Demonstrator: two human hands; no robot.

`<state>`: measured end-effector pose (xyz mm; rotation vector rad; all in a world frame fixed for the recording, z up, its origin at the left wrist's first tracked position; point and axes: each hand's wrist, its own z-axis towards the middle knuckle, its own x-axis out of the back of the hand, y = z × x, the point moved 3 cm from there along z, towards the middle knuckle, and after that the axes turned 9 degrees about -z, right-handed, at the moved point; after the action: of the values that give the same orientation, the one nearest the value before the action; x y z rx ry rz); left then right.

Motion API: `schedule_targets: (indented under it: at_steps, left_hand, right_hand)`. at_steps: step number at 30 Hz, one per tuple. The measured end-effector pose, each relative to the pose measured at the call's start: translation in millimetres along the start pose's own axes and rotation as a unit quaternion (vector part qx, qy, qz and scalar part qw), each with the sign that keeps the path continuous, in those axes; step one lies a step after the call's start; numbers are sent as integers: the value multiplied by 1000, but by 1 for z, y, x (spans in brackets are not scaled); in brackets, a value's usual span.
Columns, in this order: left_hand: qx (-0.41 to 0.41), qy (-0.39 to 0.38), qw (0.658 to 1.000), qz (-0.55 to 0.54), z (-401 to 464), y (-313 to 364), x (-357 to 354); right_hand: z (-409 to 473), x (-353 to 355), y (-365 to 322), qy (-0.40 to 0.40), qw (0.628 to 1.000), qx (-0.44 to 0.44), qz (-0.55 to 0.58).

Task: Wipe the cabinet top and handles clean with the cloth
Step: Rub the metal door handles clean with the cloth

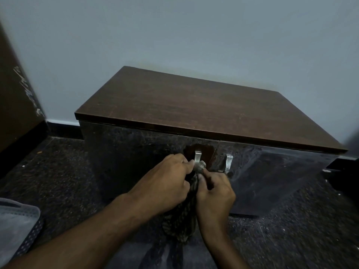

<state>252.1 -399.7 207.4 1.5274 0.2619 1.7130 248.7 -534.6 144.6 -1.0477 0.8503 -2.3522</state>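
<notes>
Indoors, a pale blue-grey wall (174, 35) backs a low dark brown wooden cabinet (194, 105) standing on a speckled dark floor (58, 171). Both hands work at its glossy front. The left hand (165, 183) and right hand (215, 193) each pinch a striped dark cloth (182, 220), looped around the left silver metal handle (197, 158) and hanging below. Just beside sits the right silver metal handle (228, 162), untouched.

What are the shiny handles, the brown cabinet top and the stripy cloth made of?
Handles: probably metal, silvery and bright. Cabinet top: looks like wood or wood-look laminate, dark brown, matte, faint grain. Cloth: woven fabric, striped, limp where it hangs from both hands.
</notes>
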Motion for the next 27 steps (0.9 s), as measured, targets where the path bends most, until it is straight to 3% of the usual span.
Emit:
schedule_targets:
  at_steps: [5, 7, 11, 16, 22, 27]
  left_hand:
    - [12, -1, 999, -30, 2, -4, 1]
    - [14, 6, 999, -44, 3, -5, 3]
    - [18, 8, 998, -60, 5, -5, 5]
    - [56, -10, 996, -76, 1, -14, 0]
    - [78, -4, 993, -86, 4, -20, -2]
    - [55, 7, 994, -95, 6, -12, -2]
  right_hand:
    - [-6, 7, 11, -60, 988, -132, 52]
    - [-6, 18, -6, -13, 994, -79, 81]
    - [14, 18, -33, 81, 989, 109, 56]
    - [5, -3, -20, 39, 973, 220, -60]
    - [11, 0, -25, 28, 970, 237, -43]
    - [31, 10, -19, 125, 979, 156, 30]
